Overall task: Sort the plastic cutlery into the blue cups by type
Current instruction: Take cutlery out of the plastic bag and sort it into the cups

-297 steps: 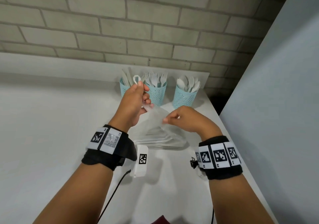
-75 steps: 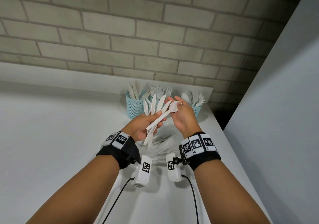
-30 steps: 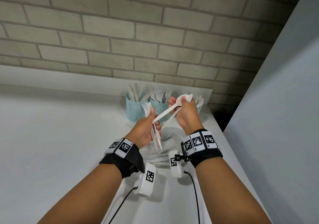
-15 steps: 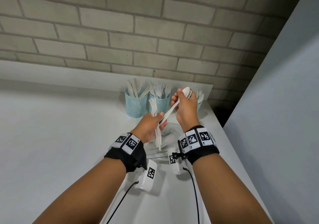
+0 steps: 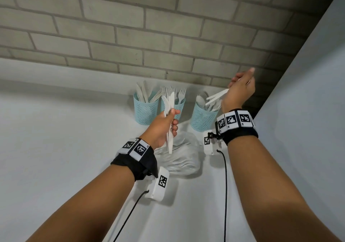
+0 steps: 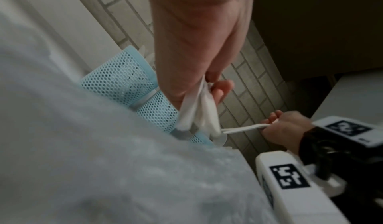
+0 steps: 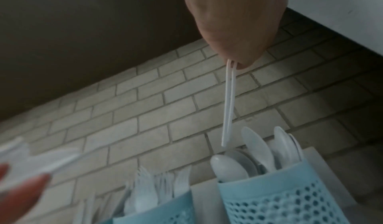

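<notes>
Three blue mesh cups stand at the wall: the left cup [image 5: 145, 111] holds knives, the middle cup [image 5: 180, 107] forks, the right cup [image 5: 202, 118] spoons. My left hand [image 5: 170, 119] grips an upright bundle of white cutlery [image 5: 169, 103] in front of the middle cup. My right hand [image 5: 240, 81] is raised over the right cup and pinches two white spoons [image 5: 216, 97]. Their handles [image 7: 229, 103] hang down, with the tips just above the spoons in that cup [image 7: 279, 194]. The spoon bowls are hidden inside my hand.
A clear plastic bag [image 5: 179, 156] with more white cutlery lies on the white table [image 5: 65, 148] between my wrists. The brick wall [image 5: 149, 36] stands close behind the cups. A pale panel [image 5: 308, 111] rises at the right, next to the spoon cup.
My right hand has carried the two spoons away from the left hand's bundle, rightward and up over the right cup, handles now pointing down. The left hand keeps its bundle in place.
</notes>
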The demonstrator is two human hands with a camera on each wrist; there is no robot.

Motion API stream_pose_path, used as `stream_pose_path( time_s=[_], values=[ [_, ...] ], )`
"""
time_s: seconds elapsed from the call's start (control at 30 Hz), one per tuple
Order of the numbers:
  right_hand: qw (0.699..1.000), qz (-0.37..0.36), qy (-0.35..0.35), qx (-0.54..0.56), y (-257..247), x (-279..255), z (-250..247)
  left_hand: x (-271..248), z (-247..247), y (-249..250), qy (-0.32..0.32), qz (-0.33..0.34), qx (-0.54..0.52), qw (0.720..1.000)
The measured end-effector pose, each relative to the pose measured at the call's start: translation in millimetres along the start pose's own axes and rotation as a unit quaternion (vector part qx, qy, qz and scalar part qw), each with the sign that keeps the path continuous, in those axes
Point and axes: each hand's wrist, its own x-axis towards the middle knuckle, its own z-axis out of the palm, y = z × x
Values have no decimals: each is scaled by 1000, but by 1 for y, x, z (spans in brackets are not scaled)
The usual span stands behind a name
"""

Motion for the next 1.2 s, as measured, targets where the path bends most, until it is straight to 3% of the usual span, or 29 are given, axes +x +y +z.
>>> stream_pose_path(
  time_s=[0.13,0.27,0.33,0.4,0.5,0.6,0.67,0.77,0.8,0.87,0.9,0.97,1.03,1.2],
  values=[
    [999,-18,19,-33,25,13,6,5,1,1,-4,-8,-2,1000],
    [988,-26,-66,-135,65,18,0,7,0,4,-30,-32,-23,999],
    [947,-82,-125,-283,83,17,-6,8,-3,4,-46,-42,-43,997],
    [878,-140,-168,-425,93,14,-11,9,-6,3,-53,-49,-57,996],
    [787,-153,-210,-559,98,8,-15,10,-8,0,-45,-39,-53,997],
    [747,-131,-223,-612,91,7,-16,8,-9,-2,-53,-21,-45,997],
    [766,-152,-200,-592,80,2,-13,6,-11,-1,-70,-12,-49,996],
    [831,-240,-173,-472,60,-15,-8,5,-13,-2,-78,-7,-58,995],
    [855,-244,-204,-410,56,-23,-6,5,-13,-3,-74,-5,-59,996],
    [884,-164,-305,-314,47,-41,-4,5,-13,-6,-59,1,-59,997],
    [878,-105,-358,-301,44,-50,-4,5,-13,-7,-52,3,-58,997],
    [836,-10,-439,-329,42,-65,-5,5,-13,-10,-38,8,-50,998],
    [806,55,-476,-348,45,-78,-8,5,-14,-12,-20,14,-28,999],
    [813,115,-468,-327,52,-92,-14,5,-18,-16,2,16,36,999]
  ],
)
